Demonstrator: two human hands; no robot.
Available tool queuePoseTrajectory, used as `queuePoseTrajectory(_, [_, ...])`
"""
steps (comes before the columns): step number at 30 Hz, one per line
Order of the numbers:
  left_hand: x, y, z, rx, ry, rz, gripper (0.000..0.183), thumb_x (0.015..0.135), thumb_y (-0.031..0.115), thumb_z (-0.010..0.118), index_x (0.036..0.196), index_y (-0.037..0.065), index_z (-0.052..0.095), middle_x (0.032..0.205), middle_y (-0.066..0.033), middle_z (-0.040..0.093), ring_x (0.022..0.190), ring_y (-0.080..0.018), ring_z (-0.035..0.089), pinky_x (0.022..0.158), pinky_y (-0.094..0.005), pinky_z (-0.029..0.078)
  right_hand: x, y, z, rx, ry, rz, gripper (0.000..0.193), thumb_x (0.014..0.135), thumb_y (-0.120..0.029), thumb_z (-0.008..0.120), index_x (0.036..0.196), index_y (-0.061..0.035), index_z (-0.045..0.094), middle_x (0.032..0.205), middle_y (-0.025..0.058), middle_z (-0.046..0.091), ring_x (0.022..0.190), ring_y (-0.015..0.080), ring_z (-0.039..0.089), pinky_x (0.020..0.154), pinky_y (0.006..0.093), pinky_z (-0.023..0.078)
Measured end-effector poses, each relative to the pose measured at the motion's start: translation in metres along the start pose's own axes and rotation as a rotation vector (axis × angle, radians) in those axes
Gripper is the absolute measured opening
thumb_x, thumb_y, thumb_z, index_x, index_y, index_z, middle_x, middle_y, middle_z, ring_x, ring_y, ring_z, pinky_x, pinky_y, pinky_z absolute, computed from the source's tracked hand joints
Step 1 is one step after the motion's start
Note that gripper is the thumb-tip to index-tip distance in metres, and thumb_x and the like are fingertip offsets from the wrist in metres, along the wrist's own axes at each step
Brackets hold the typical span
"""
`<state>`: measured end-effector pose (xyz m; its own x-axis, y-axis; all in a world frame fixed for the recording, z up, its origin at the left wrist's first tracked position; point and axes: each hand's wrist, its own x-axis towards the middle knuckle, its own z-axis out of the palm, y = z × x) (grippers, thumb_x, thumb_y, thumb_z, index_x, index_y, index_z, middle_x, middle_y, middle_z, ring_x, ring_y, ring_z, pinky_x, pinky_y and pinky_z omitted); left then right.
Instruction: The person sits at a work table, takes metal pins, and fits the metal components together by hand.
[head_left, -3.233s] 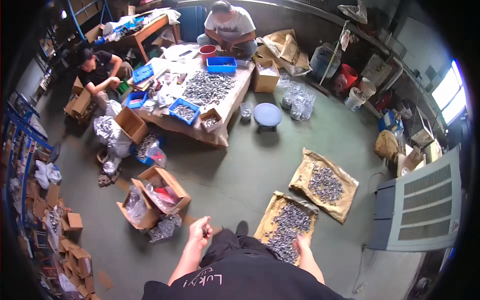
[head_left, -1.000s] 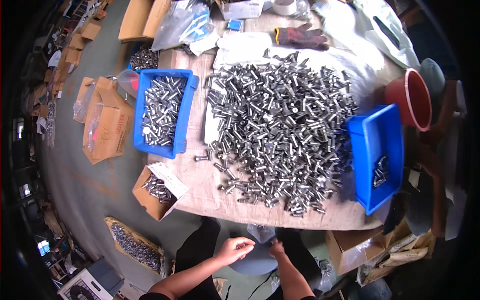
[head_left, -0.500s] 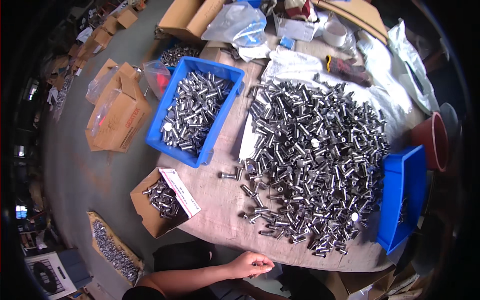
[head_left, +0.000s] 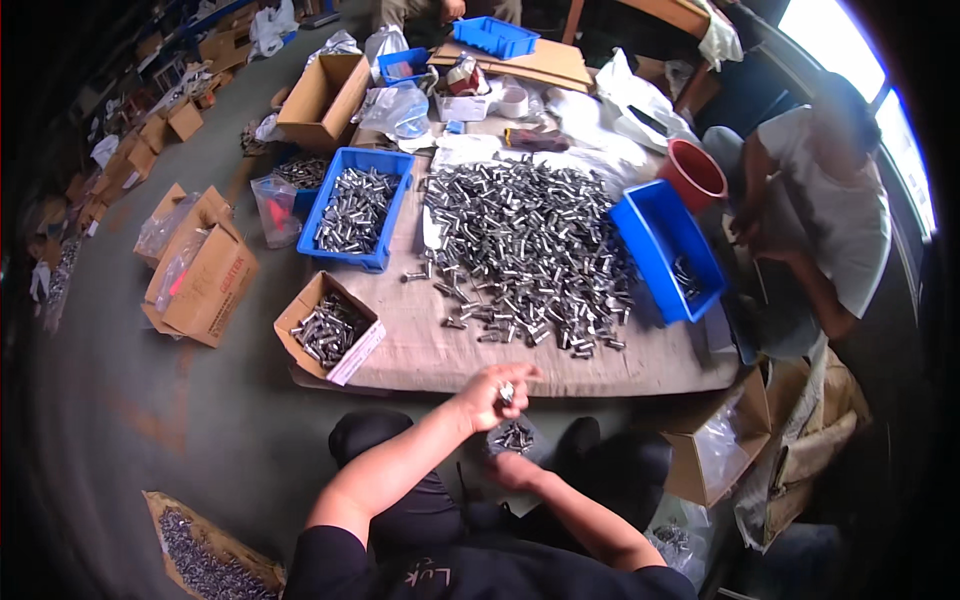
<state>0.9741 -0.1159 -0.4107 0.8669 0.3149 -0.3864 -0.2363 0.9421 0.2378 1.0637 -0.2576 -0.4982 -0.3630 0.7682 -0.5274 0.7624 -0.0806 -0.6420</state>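
Observation:
My left hand [head_left: 492, 394] is at the table's near edge, fingers curled round shiny metal bolt-like pins [head_left: 507, 393], with the index finger pointing right. Below it, my right hand [head_left: 516, 470] holds a clear plastic bag [head_left: 535, 447]. Several of the same pins [head_left: 514, 436] lie inside that bag. Most of the right hand's fingers are hidden by the bag. On the table [head_left: 400, 355], a broad heap of loose metal pins [head_left: 530, 250] spreads out beyond my hands.
A blue bin [head_left: 310, 232] of pins stands left of the heap; a pin-filled cardboard box [head_left: 365, 357] sits nearer. Right are a tilted blue bin [head_left: 640, 270], a red bucket [head_left: 697, 178] and a seated person [head_left: 840, 210]. An open carton [head_left: 690, 465] stands lower right.
The view has tilted up and back, bringing in my right hand, the bag and the seated person. My left hand has risen toward the table edge and now shows metal in its fingers.

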Motion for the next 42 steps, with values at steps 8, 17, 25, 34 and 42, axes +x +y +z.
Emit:
queuePoseTrajectory(8, [-0.048, -0.104, -0.028, -0.242, 0.168, 0.257, 0.022, 0.083, 0.024, 0.056, 0.092, 0.004, 0.058, 0.074, -0.005, 0.056, 0.062, -0.0134, 0.053, 0.049, -0.0221, 0.041, -0.098, -0.007, -0.009, 1.395, 0.605, 0.145, 0.024, 0.085, -0.013, 0.051, 0.105, 0.0006, 0.052, 0.082, 0.0065, 0.06, 0.066, 0.0123, 0.058, 0.058, 0.0249, 0.049])
queuePoseTrajectory(17, [-0.09, -0.12, 0.001, -0.137, 0.161, 0.262, 0.027, 0.088, 0.023, 0.047, 0.104, 0.002, 0.053, 0.087, -0.0112, 0.058, 0.076, -0.0213, 0.057, 0.065, -0.0303, 0.048, -0.117, -0.033, -0.011, 1.418, 0.632, 0.023, 0.022, 0.084, -0.01, 0.053, 0.102, 0.0014, 0.053, 0.081, 0.0074, 0.06, 0.065, 0.0117, 0.057, 0.057, 0.0236, 0.049])
queuePoseTrajectory(25, [-0.079, -0.056, 0.031, -0.058, -0.011, 0.204, 0.051, 0.089, 0.045, 0.036, 0.115, 0.002, 0.045, 0.1, -0.0142, 0.056, 0.087, -0.0247, 0.056, 0.074, -0.0359, 0.048, -0.094, -0.046, -0.095, 1.25, 0.514, -0.125, 0.025, 0.082, -0.011, 0.056, 0.103, 0.0028, 0.053, 0.084, 0.007, 0.061, 0.067, 0.0101, 0.056, 0.057, 0.0227, 0.047])
queuePoseTrajectory(34, [-0.048, -0.019, 0.044, -0.161, 0.057, 0.219, 0.067, 0.086, 0.056, 0.028, 0.124, 0.001, 0.035, 0.109, -0.0157, 0.051, 0.1, -0.0267, 0.051, 0.088, -0.0415, 0.042, -0.049, -0.051, -0.138, 0.674, 0.734, -0.274, 0.025, 0.076, -0.007, 0.063, 0.099, -0.0014, 0.056, 0.084, 0.0013, 0.054, 0.076, 0.0094, 0.051, 0.06, 0.0209, 0.041])
queuePoseTrajectory(42, [-0.042, -0.028, 0.021, -0.149, 0.019, 0.27, 0.058, 0.091, 0.047, 0.028, 0.122, -0.001, 0.039, 0.111, -0.0124, 0.051, 0.101, -0.0221, 0.051, 0.087, -0.0362, 0.043, -0.037, -0.053, -0.129, 0.111, 0.867, -0.347, 0.026, 0.062, -0.005, 0.07, 0.086, -0.0056, 0.061, 0.076, 0.0045, 0.055, 0.069, 0.0205, 0.05, 0.065, 0.031, 0.039])
